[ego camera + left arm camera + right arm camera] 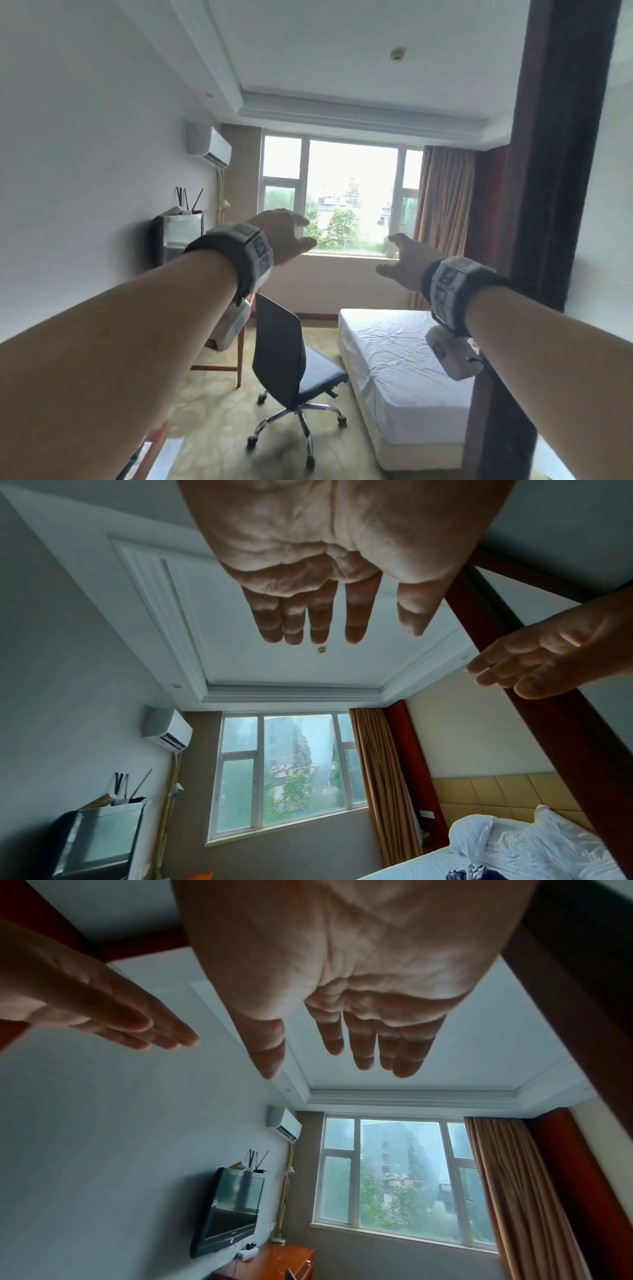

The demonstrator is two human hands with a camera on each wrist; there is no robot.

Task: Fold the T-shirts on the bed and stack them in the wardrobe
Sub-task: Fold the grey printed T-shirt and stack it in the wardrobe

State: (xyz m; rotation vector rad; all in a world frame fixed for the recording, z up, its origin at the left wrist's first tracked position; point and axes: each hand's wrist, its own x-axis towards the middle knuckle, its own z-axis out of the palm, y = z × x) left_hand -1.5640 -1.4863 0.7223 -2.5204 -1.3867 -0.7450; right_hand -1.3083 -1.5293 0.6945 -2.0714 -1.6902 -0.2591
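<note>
Bed beyond chair, left hand, right hand raised, spread, empty

A hotel-style bedroom: white-sheeted bed, wall-mounted television, desk, curtained window.

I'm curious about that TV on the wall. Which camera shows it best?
The right wrist view: the TV shows its whole dark screen, mounted above the desk. The head view has it partly behind the left forearm; the left wrist view crops it at the bottom edge.
</note>
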